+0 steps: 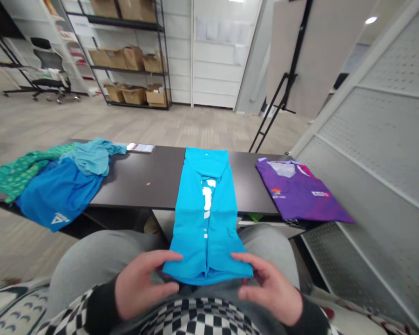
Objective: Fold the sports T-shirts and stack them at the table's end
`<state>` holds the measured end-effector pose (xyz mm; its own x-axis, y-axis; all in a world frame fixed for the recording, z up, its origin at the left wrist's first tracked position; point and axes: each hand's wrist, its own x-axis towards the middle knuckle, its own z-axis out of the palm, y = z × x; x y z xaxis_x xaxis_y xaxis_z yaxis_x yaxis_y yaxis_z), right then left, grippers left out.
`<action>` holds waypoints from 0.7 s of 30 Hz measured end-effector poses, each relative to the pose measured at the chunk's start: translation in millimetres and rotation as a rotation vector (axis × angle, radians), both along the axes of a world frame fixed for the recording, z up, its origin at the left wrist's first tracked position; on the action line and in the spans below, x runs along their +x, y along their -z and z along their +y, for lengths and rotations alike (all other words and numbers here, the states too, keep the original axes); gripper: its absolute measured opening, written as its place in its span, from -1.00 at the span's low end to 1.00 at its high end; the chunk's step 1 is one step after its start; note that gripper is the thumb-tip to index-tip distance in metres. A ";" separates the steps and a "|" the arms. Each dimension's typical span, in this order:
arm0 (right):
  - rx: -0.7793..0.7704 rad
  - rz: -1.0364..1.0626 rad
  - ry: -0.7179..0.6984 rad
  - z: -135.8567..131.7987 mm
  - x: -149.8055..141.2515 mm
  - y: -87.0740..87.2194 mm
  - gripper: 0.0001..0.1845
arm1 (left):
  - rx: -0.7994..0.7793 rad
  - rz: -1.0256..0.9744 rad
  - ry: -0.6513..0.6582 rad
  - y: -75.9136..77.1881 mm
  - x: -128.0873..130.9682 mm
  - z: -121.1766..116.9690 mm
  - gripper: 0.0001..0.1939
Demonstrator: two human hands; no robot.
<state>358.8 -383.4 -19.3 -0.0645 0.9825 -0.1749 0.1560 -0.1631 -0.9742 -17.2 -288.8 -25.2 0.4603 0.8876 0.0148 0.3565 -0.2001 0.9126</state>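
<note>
A bright blue T-shirt (186,218), folded into a long strip with white print in its middle, lies lengthwise across the dark table. Its near end hangs past the edge over my lap. At the left corner of that end, my left hand (148,281) grips the cloth, one digit on top and others partly hidden underneath. My right hand (270,288) holds the opposite corner in much the same way. The two folded sides meet along a centre line, and the far end is turned over.
On the dark table (157,174), a pile of green, light blue and blue clothes (64,186) sits left, near a flat white item (140,148). A folded purple shirt (298,190) lies right, beside a grey perforated panel (380,153). Shelves with cardboard boxes (132,58) stand behind.
</note>
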 end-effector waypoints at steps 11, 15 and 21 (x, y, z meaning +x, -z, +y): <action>0.432 -0.437 -0.181 120.6 50.4 -96.0 -0.83 | 0.331 -0.004 0.202 -83.6 31.5 127.6 -0.86; 0.337 -0.043 -0.123 186.8 49.2 -107.7 -0.75 | -0.097 -0.375 0.150 -94.3 62.9 190.6 -0.76; 0.028 0.470 0.042 301.2 36.8 -90.3 -0.57 | -0.598 -0.741 0.139 -93.2 116.7 286.6 -0.46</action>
<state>395.6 -82.3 71.0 -0.0900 0.9899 -0.1093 -0.3087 -0.1321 -0.9419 99.5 -2.2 68.0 0.6179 0.7807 -0.0933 -0.3432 0.3746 0.8613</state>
